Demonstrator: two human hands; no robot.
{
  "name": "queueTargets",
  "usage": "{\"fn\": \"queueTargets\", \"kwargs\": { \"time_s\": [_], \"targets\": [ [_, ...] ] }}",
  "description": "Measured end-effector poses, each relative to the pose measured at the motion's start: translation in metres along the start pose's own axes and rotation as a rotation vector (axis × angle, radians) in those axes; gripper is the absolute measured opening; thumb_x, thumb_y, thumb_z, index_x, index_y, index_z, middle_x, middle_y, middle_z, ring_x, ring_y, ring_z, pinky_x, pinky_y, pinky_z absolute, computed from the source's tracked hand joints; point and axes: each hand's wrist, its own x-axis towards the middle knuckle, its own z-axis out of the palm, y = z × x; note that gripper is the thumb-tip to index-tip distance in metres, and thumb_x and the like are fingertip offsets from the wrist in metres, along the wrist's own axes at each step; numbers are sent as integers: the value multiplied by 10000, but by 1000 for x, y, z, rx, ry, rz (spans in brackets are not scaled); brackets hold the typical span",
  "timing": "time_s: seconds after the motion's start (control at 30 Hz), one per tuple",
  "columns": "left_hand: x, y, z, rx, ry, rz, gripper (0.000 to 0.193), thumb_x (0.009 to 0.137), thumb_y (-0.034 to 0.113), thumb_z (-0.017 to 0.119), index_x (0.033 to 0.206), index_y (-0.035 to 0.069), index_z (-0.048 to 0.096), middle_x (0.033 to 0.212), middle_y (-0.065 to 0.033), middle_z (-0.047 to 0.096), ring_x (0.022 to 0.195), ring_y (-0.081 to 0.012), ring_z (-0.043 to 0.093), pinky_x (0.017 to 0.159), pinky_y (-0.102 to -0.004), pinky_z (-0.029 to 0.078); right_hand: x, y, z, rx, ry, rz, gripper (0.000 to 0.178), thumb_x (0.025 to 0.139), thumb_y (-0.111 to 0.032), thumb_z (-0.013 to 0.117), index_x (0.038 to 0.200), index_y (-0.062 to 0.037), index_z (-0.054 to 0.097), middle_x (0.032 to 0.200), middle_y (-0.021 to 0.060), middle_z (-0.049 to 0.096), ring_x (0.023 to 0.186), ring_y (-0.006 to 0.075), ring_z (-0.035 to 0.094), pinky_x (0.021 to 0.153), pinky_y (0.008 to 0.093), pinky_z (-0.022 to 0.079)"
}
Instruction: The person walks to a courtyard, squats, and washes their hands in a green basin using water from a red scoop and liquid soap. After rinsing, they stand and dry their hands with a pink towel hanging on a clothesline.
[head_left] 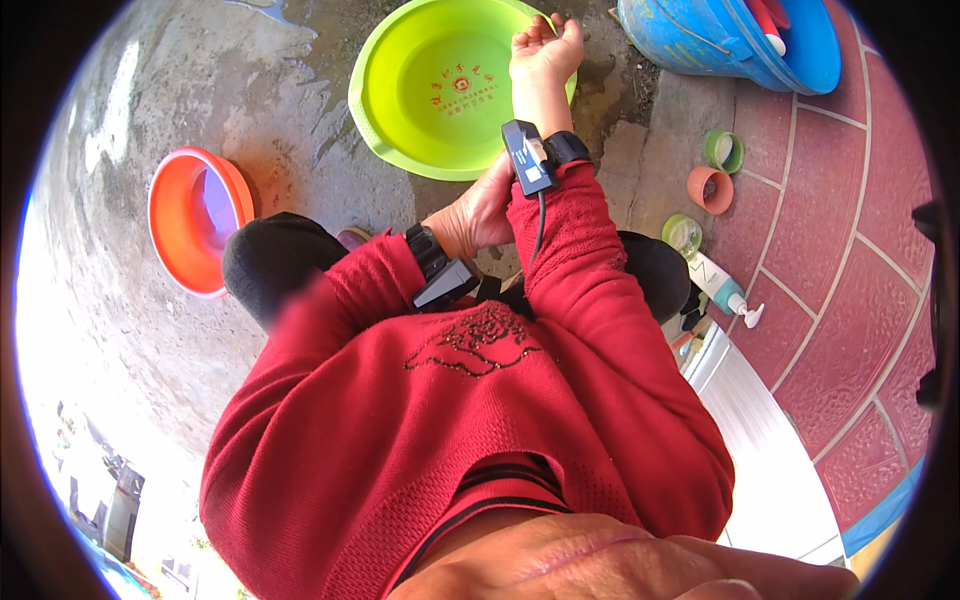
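My left hand (475, 215) is closed around the cuff of my right red sleeve (560, 225), by the wrist; most of its fingers are hidden behind that forearm. My right hand (545, 55) reaches over the right rim of a lime-green basin (385, 75), palm turned up, its fingers loosely bent and holding nothing. Red print marks the basin's bottom. A black box with a cable (530, 158) is strapped to my right wrist, and a similar black box (446, 285) sits on my left.
An orange basin (244, 195) stands on wet concrete at left. At upper right is a blue bucket (680, 35) holding something red. Small green (735, 150) and orange cups (710, 190) and a pump bottle (720, 285) are beside red tiles (830, 200).
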Motion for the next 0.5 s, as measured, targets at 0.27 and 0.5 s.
{"fn": "queueTargets", "kwargs": {
  "time_s": [0.27, 0.5],
  "targets": [
    [-9, -18, -14, 56, -17, -44, 693, 846, 589, 588, 1254, 32, 530, 1316, -141, 545, 1218, -264, 512, 1103, -476, 325, -12, 19, 7, -1262, -186, -1082, 170, 853, -182, 594, 945, -48, 644, 902, 184, 663, 856, 360, 632, 722, 418, 494],
    [-6, 37, -4, 1043, 227, 74, 438, 961, 331, 507, 1341, 117, 462, 1251, -56, 578, 1138, -210, 550, 916, -399, 477, -5, -12, -17, -1325, -7, -821, 318, 791, -142, 611, 1092, -44, 641, 849, 108, 696, 760, 230, 669, 715, 355, 533]
  ]
}}
